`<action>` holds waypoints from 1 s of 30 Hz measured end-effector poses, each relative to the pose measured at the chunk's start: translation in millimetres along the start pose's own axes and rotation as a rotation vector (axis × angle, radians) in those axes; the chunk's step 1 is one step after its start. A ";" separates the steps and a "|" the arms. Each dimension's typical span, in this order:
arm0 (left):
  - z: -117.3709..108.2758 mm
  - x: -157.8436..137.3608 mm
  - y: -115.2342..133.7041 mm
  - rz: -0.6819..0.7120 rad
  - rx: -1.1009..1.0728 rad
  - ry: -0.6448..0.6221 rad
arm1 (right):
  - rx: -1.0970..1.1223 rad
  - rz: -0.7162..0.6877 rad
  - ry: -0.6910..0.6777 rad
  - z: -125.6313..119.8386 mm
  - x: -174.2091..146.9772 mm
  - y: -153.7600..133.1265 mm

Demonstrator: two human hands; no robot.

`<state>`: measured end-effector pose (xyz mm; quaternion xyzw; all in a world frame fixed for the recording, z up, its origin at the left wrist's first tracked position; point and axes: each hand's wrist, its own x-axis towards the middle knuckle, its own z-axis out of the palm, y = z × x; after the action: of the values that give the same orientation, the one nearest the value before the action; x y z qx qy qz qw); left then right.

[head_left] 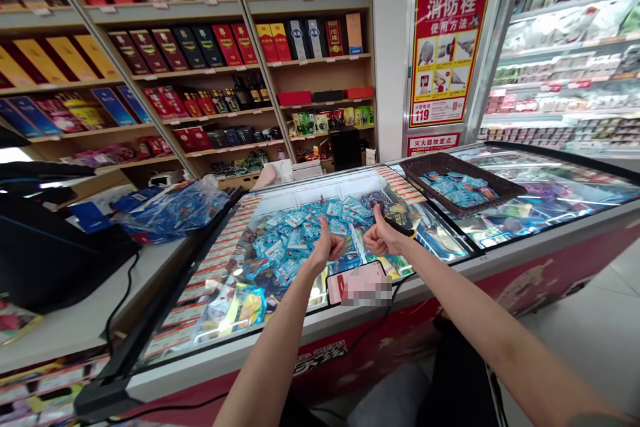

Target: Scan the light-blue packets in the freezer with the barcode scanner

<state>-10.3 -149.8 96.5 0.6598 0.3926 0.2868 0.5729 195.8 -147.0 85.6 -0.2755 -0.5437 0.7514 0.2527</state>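
Over the glass-topped freezer (350, 310), my left hand (329, 244) makes a fist with the thumb pointing up. My right hand (384, 233) is closed the same way, thumb raised, a short gap to the right. Nothing shows in either hand. Beyond and to the left of them, many small blue packets (295, 237) lie in a heap on the glass. A phone (357, 282) with a lit screen rests near the front edge, just below my hands. Beside my right hand is a dark packet or cloth-like item (400, 215), its kind unclear.
A brown basket (465, 183) with more blue packets stands on the freezer's right part. At left, a clear plastic bag of blue packets (170, 210) sits on a counter (90, 307). A cable runs along the front. Shelves of boxes (200, 47) line the back wall.
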 end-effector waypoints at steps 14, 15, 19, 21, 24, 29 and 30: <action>6.1 4.3 -6.6 0.010 0.029 -0.029 | -0.952 -0.124 1.000 -39.2 -2.7 13.8; 5.5 1.9 -7.2 0.014 0.036 -0.014 | -1.010 -0.126 1.070 -43.6 -4.7 17.6; 1.0 -7.0 -13.8 -0.046 0.035 0.000 | -1.436 -0.034 1.236 -59.5 -12.6 39.1; 0.0 -10.3 -18.4 -0.081 0.044 0.015 | -1.491 0.089 1.175 -65.1 -15.1 50.3; 2.1 -13.9 -25.4 -0.032 0.086 0.114 | -1.450 0.171 1.109 -68.9 -16.9 60.9; 10.9 -7.8 -32.6 0.076 0.167 0.285 | -1.370 0.171 1.155 -51.4 -12.9 59.4; 13.4 -3.4 -31.9 0.087 0.162 0.302 | -1.347 0.155 1.179 -42.6 -9.9 57.1</action>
<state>-7.0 -158.7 63.1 0.6695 0.4671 0.3746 0.4396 227.8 -140.9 21.4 -0.7421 -0.6312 0.0247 0.2243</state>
